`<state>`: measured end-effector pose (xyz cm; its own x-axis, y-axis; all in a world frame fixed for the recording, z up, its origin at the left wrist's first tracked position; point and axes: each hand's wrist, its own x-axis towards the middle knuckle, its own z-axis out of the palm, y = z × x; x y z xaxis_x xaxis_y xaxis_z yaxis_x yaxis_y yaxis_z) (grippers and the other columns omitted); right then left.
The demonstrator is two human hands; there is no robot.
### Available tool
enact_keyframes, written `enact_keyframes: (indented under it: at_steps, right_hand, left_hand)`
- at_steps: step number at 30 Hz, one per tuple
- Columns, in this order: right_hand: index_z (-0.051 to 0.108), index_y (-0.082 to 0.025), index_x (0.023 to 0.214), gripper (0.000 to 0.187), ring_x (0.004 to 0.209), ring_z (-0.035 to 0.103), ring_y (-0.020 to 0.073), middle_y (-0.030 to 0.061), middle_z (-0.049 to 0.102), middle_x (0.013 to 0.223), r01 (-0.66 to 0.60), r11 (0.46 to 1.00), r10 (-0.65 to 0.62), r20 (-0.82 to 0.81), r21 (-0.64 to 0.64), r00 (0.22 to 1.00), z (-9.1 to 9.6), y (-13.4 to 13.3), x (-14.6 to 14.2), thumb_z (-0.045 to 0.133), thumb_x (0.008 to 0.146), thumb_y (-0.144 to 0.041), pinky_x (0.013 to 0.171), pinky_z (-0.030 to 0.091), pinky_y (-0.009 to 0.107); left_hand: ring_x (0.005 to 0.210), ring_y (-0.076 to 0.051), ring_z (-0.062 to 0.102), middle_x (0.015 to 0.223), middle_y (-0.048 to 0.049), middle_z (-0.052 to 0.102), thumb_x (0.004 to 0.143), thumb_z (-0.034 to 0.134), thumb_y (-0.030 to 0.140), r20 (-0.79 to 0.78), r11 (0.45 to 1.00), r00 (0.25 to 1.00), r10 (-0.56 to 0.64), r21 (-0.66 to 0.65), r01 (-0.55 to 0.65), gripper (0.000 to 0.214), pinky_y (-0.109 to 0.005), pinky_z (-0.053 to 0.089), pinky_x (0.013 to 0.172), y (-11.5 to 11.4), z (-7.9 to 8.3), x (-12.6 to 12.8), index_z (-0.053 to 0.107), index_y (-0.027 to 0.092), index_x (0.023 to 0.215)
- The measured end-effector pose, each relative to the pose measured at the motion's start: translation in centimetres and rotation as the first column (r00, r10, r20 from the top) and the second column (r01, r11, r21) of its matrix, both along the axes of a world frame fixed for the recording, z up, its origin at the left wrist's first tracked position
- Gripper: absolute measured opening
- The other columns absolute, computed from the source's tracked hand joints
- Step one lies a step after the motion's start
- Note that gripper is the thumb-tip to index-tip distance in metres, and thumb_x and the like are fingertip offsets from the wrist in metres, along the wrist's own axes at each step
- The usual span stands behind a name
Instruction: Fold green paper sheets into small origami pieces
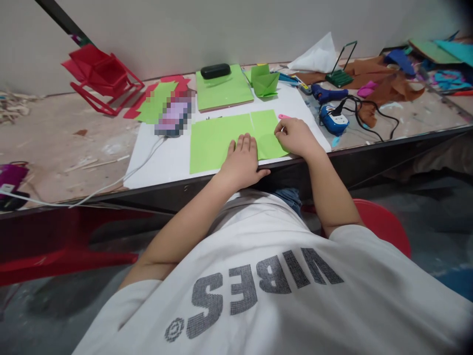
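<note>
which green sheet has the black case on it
The back green sheet, beneath the black case; the nearer green sheet lies under the left hand.

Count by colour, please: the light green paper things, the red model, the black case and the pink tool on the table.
Light green paper things: 4 (sheet under the left hand counted as one)
Red model: 1
Black case: 1
Pink tool: 1
Total: 7

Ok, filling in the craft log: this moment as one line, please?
left hand: flat on green paper | right hand: closed on pink tool by paper's far corner | surface: white board
</note>
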<state>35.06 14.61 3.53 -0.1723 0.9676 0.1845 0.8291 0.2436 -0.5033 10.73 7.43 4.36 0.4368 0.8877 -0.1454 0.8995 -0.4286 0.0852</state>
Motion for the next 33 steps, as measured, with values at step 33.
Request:
enact_keyframes:
  at_steps: [33]
  right_hand:
    - [0.092,-0.024,0.123,0.028,0.106,0.084,0.043,0.0139,0.089,0.106,0.003,0.999,-0.004,-0.023,-0.053,1.0,0.5,-4.2,1.1,0.069,0.109,-0.034,0.102,0.066,0.057]
  left_hand:
    - [0.207,-0.056,0.013,0.217,-0.0376,0.016,0.122,0.077,0.063,0.001,1.0,1.0,-0.01,0.011,0.01,0.123,-0.076,0.015,0.167,0.1,-0.5,0.2,0.014,0.003,0.21]
